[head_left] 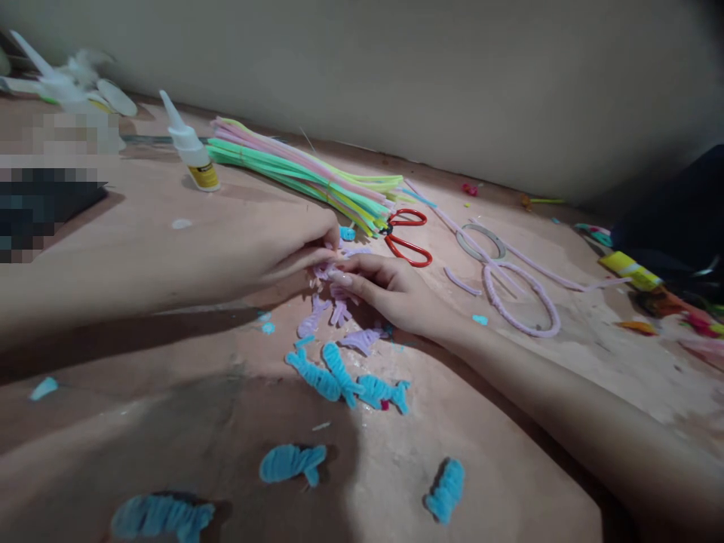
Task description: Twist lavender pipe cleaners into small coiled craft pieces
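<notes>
My left hand (305, 240) and my right hand (390, 290) meet at the middle of the table, fingertips pinched together. Between them is a lilac pipe-cleaner piece (323, 271), partly hidden by the fingers. Just below lie more lilac pipe-cleaner shapes, one fish-like (312, 317) and another (362, 341) close to my right wrist. Nearer to me are several blue pipe-cleaner fish, among them a touching group (339, 371) and separate ones (291, 463). Behind my hands rest red-handled scissors (408, 253), their blades hidden by the pipe cleaners.
A bundle of green, pink and yellow pipe cleaners (305, 170) lies by the wall. A glue bottle (195, 154) stands at its left. On the right are a tape ring (480, 241), a lilac pipe-cleaner loop (523, 332) and a yellow tube (630, 271). A dark item (45, 204) sits far left.
</notes>
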`<act>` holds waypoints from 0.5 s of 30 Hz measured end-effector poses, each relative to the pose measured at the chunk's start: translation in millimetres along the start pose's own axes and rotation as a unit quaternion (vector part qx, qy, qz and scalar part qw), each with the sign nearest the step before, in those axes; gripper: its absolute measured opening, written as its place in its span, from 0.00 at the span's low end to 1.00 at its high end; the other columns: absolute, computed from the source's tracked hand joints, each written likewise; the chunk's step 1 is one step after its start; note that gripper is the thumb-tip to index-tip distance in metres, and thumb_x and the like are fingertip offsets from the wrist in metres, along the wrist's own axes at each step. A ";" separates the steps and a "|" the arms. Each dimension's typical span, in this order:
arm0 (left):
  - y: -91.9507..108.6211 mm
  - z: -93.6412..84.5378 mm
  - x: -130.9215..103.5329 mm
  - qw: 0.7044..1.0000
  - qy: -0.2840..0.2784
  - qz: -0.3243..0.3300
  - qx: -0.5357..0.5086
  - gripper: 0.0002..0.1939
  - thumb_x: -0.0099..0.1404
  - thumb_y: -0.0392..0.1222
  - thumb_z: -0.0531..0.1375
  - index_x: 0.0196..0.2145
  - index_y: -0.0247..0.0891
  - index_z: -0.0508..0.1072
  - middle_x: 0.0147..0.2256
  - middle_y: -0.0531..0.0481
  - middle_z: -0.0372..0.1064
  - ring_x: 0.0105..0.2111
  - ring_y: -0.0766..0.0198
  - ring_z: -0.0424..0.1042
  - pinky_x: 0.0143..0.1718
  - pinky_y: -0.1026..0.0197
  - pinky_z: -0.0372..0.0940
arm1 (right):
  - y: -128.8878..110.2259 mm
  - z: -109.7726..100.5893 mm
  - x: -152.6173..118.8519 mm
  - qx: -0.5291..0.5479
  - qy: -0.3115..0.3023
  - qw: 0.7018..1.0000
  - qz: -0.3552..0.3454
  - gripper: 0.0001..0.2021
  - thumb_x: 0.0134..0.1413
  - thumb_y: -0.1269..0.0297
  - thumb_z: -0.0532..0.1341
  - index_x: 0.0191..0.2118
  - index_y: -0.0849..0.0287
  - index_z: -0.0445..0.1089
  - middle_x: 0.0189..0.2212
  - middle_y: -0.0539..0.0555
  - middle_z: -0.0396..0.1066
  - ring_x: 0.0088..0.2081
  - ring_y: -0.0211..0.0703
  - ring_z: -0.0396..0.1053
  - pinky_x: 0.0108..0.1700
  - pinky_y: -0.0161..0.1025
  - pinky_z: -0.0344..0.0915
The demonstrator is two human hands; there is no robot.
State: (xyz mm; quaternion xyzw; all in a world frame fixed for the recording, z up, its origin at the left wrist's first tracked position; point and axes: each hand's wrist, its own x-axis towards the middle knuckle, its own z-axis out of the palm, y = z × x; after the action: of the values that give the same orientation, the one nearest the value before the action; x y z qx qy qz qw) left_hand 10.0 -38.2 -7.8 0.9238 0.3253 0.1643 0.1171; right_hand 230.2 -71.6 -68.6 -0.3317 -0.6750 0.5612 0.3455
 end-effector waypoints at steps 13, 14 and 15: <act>-15.4 17.7 6.3 0.991 -0.030 -0.022 -0.127 0.17 0.76 0.44 0.51 0.29 0.40 0.68 0.28 0.50 0.67 0.29 0.61 0.63 0.32 0.57 0.54 | 2.6 -0.1 0.3 0.071 0.074 0.994 -0.047 0.12 0.67 0.54 0.65 0.44 0.59 0.75 0.27 0.47 0.70 0.24 0.31 0.65 0.24 0.31 0.60; -15.2 19.5 5.4 0.990 -0.029 -0.029 -0.132 0.17 0.76 0.44 0.50 0.30 0.39 0.68 0.28 0.50 0.66 0.29 0.61 0.63 0.32 0.57 0.54 | 2.3 0.5 0.8 0.078 0.088 0.992 -0.045 0.13 0.66 0.53 0.66 0.43 0.59 0.74 0.26 0.46 0.69 0.23 0.31 0.64 0.24 0.31 0.60; -14.6 20.5 4.2 0.990 -0.028 -0.037 -0.136 0.16 0.77 0.44 0.49 0.31 0.39 0.68 0.28 0.50 0.66 0.29 0.61 0.63 0.33 0.57 0.55 | 1.8 0.8 1.2 0.079 0.100 0.991 -0.044 0.13 0.66 0.53 0.66 0.42 0.58 0.72 0.25 0.46 0.68 0.24 0.31 0.63 0.24 0.31 0.60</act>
State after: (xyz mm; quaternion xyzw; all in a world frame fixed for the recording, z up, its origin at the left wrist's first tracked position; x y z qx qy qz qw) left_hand 12.7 -26.7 -30.5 0.8910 0.3305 0.1769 0.2562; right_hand 228.9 -70.7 -70.4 -0.3278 -0.6045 0.5613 0.4604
